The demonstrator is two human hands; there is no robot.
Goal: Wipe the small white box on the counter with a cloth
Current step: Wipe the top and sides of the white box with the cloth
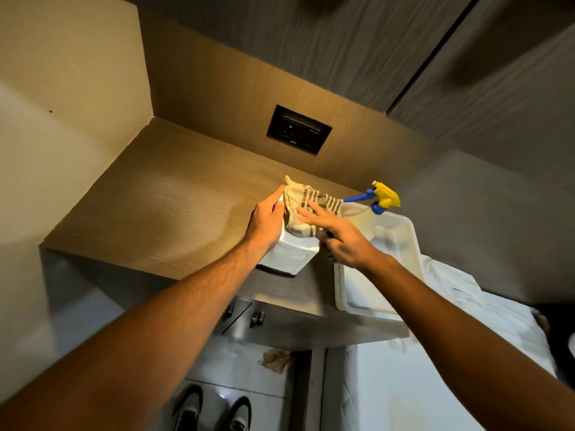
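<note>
The small white box [291,255] sits on the wooden counter [161,209], close to its front edge and just left of a white plastic tray [401,244]. Your left hand [267,220] is wrapped around the box's left side, fingers closed against it, thumb running up along the top edge. A cream cloth [303,209] with dark stripes lies bunched over the top of the box, one corner sticking up at the back. Your right hand [339,234] lies on the cloth with the fingers spread and flat, pressing it down onto the box rather than gripping it; the palm hangs over the gap between box and tray. A spray bottle [378,197] with a yellow and blue trigger head stands at the far end of the tray, nozzle pointing left towards the cloth. A dark wall socket [298,129] is set into the back panel above the counter. Below the counter edge you can see two drawer knobs [256,318] and your shoes [211,412] on the floor.
</note>
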